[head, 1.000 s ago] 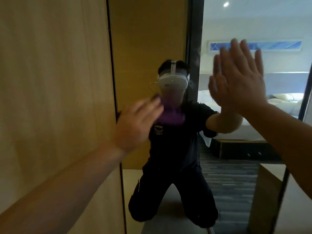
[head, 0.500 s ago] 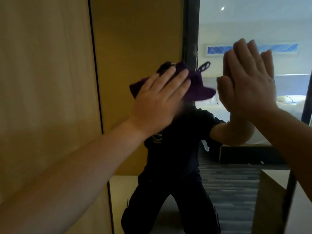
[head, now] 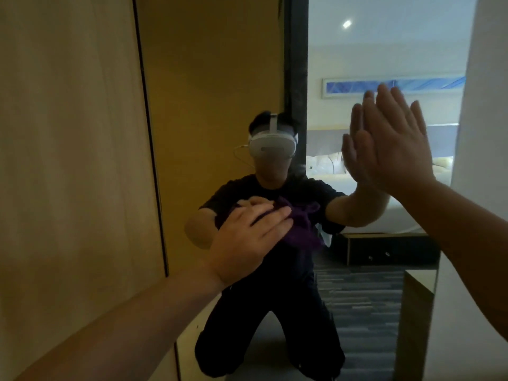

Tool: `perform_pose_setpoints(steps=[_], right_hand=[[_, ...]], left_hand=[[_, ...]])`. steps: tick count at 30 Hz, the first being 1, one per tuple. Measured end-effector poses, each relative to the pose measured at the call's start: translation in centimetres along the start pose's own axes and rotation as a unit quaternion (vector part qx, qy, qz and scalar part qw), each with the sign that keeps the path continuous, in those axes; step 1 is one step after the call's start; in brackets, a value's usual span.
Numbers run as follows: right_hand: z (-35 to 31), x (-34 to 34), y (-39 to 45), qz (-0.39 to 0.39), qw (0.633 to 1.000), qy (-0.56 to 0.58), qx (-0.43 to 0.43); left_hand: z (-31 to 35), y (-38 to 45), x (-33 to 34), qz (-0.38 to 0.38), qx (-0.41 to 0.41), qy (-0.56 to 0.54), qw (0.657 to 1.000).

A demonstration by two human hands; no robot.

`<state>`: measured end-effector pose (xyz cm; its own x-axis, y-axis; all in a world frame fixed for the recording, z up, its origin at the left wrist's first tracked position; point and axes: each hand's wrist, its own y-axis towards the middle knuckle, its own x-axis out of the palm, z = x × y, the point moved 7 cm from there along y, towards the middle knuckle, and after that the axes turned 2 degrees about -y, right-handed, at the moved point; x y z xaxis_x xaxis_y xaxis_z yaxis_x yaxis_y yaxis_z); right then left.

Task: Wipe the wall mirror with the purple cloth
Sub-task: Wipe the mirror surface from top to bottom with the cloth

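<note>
The tall wall mirror [head: 214,78] fills the middle of the head view, set between a wooden panel and a white wall. My left hand [head: 247,240] presses the purple cloth [head: 299,229] flat against the glass at about chest height of my reflection. The cloth bunches out to the right of my fingers; part of it is hidden under my palm. My right hand [head: 395,144] rests flat on the glass higher up and to the right, fingers spread and pointing up, holding nothing.
A wooden panel [head: 68,160] borders the mirror on the left, a white wall [head: 489,133] on the right. The glass reflects a kneeling person in dark clothes with a white headset, a bed, a striped carpet and a wooden cabinet corner.
My left hand has swept the purple cloth down the glass from head height to chest height. My right hand has stayed flat on the mirror.
</note>
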<state>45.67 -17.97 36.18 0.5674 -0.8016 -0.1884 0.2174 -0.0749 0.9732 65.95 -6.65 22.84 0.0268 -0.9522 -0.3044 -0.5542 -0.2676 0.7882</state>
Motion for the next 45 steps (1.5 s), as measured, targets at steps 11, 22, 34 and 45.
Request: perform_pose_setpoints(steps=[11, 22, 34, 45], right_hand=[[6.1, -0.1, -1.9, -0.009, 0.998, -0.056, 0.036], [6.5, 0.2, -1.8, 0.019, 0.999, -0.039, 0.032], [7.9, -1.8, -1.8, -0.011, 0.998, 0.013, 0.053], [14.2, -0.3, -3.5, -0.025, 0.988, 0.036, 0.151]], left_hand=[[-11.0, 25.6, -4.8, 0.021, -0.098, 0.076, 0.992], [1.8, 13.5, 2.8, 0.015, 0.016, 0.055, 0.998], [8.3, 6.3, 4.6, -0.025, 0.057, -0.035, 0.997], [-4.5, 30.7, 0.3, 0.055, -0.143, 0.093, 0.984]])
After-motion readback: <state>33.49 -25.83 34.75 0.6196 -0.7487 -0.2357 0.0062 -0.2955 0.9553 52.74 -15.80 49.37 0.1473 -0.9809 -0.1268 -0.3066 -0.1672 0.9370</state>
